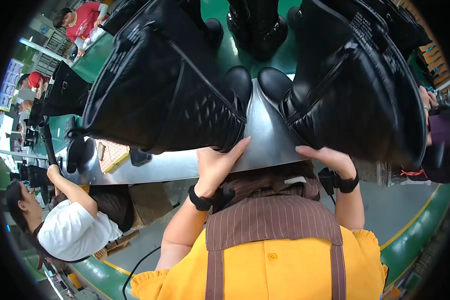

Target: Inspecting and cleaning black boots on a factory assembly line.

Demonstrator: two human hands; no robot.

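Two tall black boots fill the top of the frame. The left boot [160,85] and right boot [355,85] lie slanting, toes meeting at the middle. The left hand [216,162] and right hand [327,157] press flat, fingers together, under them on the metal table [265,135].

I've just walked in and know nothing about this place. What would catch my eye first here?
Two tall black boots fill the upper picture, the left boot and the right boot, lying on a shiny metal bench with their toes nearly meeting at its middle. The person's left hand touches the left boot's quilted part, the right hand the right boot's lower edge. At lower left, a co-worker in a white shirt reaches toward more black boots.
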